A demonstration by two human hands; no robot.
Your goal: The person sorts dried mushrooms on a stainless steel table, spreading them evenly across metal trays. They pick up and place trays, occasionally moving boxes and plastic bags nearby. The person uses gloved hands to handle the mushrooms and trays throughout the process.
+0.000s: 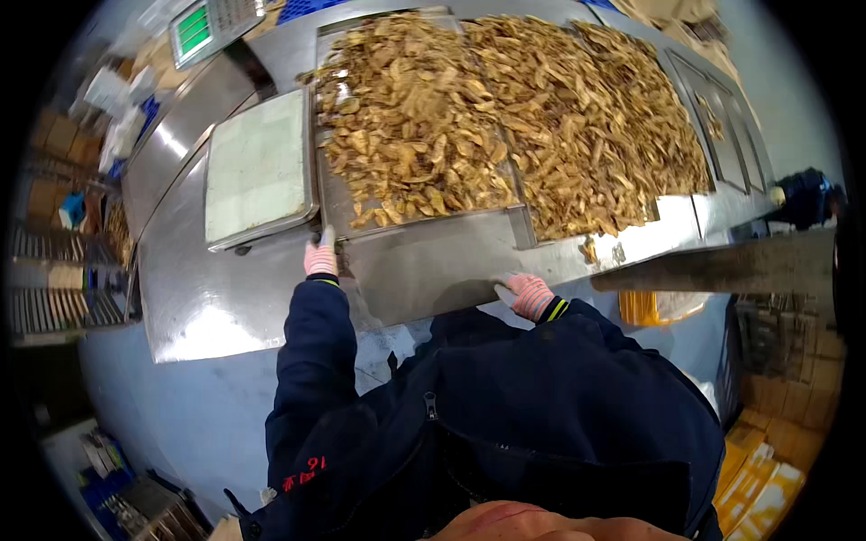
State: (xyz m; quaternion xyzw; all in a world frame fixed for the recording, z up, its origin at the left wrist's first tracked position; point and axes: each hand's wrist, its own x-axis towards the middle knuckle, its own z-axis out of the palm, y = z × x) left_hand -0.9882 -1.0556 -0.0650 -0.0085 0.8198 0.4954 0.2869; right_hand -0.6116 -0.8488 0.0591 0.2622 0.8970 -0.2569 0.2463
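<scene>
Steel is gleaming across the table [424, 279], where at least two heaped metal trays are standing side by side. Left of the surface's middle, the first tray [338, 197] is carrying one broad heap of dried brown slices [406, 117], too many to count; its long axis seems to be running from the near edge toward the far edge. To its right, a second tray [523, 228] is bearing a denser heap. One platform scale [257, 167] is standing just beside the first tray, nearer the left edge, its single display [194, 29] glowing green.

Both hands are wearing red-and-white striped gloves. The left hand [322, 256] is sitting at the first tray's near left corner, fingers pointing away from the wearer; I cannot tell whether it is gripping. At the table's near edge, the right hand [526, 295] is pointing its loosely extended fingers leftward, apparently holding nothing. Red lettering [307, 472] is showing on the dark jacket [541, 388].
</scene>
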